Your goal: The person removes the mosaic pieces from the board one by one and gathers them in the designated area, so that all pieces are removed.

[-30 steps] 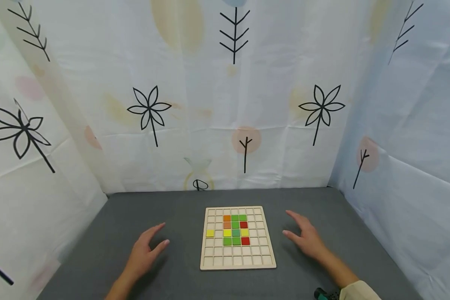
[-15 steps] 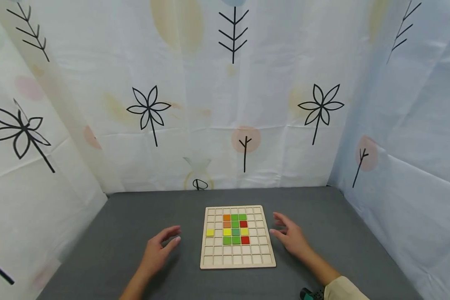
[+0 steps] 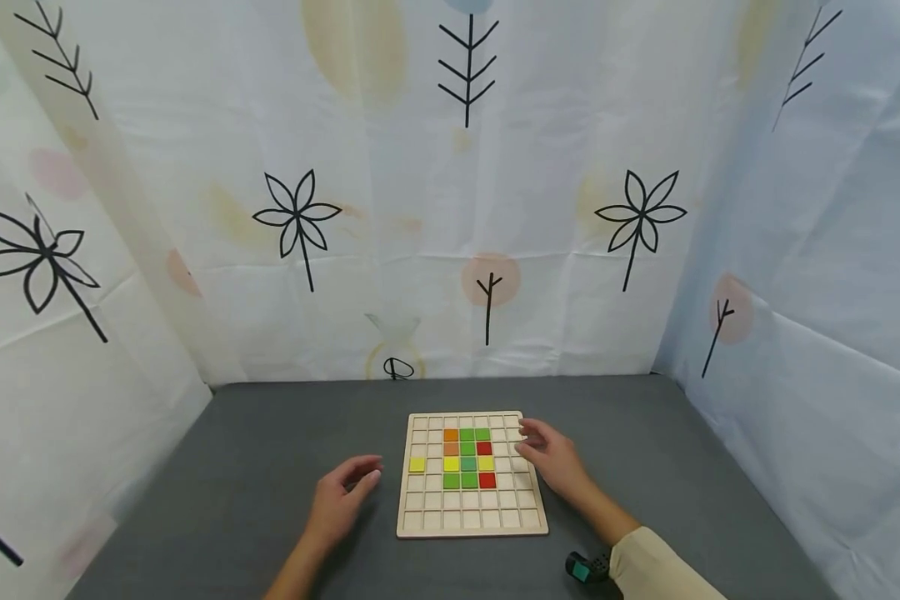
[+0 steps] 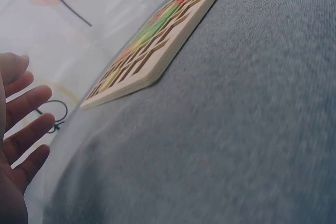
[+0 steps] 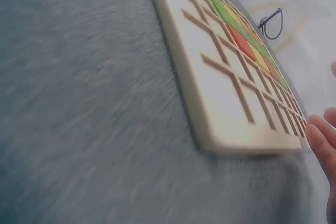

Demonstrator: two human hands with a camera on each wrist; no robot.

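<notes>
A softly folded pale sleeve point(image 3: 660, 562) covers part of the right forearm point(image 3: 606, 510), a black device point(image 3: 587, 568) with a green patch beside its cuff. The left hand point(image 3: 340, 502) is just beside the board point(image 3: 471, 521), apart from it, fingers loosely bent and holding nothing, wrist slanting up from below. The right hand point(image 3: 557, 462) slants in from the opposite side, fingers also loosely bent around nothing; its tips hide a bit of the board's right rim, and whether they touch the wood cannot be told. The board, square, round-cornered and of pale smooth wood, lies flat on the table point(image 3: 307, 425) between the hands, thin ribs dividing it into square cells. Flat square tiles point(image 3: 468, 463) in green, orange, yellow and red fill a block three wide and four deep; one yellow tile point(image 3: 417, 464) sits alone in the leftmost column. The table is grey, its surface finely fuzzy. Beyond it hangs a creased white curtain point(image 3: 420, 167), printed with black line flowers, twigs and faint coloured spots, enclosing the far edge and both sides.
</notes>
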